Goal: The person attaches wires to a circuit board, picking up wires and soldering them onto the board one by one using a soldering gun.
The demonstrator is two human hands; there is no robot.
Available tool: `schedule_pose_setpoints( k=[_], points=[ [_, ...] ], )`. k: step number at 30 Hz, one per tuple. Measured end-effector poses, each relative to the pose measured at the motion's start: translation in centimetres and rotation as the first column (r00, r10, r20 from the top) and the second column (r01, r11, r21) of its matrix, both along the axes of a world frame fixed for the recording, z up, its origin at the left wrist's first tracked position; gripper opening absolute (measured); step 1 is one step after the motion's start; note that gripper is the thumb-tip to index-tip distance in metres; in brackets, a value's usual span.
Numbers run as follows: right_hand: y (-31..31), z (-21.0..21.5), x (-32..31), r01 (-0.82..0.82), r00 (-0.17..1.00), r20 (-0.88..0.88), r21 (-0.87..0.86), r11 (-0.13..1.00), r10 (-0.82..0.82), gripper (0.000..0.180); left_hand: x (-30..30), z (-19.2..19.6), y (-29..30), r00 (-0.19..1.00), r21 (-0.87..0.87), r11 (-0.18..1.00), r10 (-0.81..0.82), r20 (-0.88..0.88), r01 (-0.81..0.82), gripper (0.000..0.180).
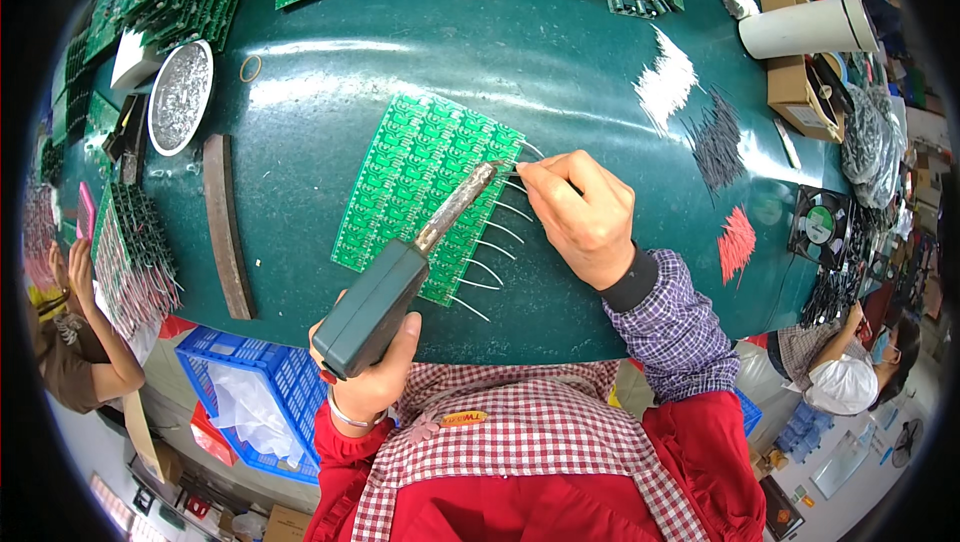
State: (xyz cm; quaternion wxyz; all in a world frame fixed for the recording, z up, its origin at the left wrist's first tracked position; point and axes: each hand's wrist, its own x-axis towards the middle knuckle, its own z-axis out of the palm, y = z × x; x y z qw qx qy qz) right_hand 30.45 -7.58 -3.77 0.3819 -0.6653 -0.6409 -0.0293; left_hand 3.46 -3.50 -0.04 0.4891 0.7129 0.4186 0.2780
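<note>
The left hand grips a soldering gun; the right hand pinches a wire.

We hold our left hand low in the frame, left of its centre, the thumb up along the right side and the fingers wrapped into a grip, most of them hidden from view. Our left wrist sits just below, and our left forearm rises from the lower edge. Our right hand is right of centre, its back toward the camera, thumb and index finger pinched together near mid-frame. Our right forearm slants up and left from the lower right, sleeved to the right wrist.
</note>
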Motion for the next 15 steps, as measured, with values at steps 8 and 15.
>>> schedule_pose_setpoints(
  k=[8, 15],
  points=[
    [0.0, 0.0, 0.0, -0.005, 1.000, 0.003, 0.005, 1.000, 0.005, 0.019, 0.7, 0.5, 0.1, 0.993, -0.096, 0.991, 0.085, -0.086, -0.093, 0.023],
    [-0.1, 0.0, 0.0, -0.006, 1.000, 0.009, 0.001, 1.000, 0.006, 0.020, 1.3, 0.8, 0.4, 0.996, -0.114, 0.991, 0.064, -0.062, -0.071, 0.022]
  ],
)
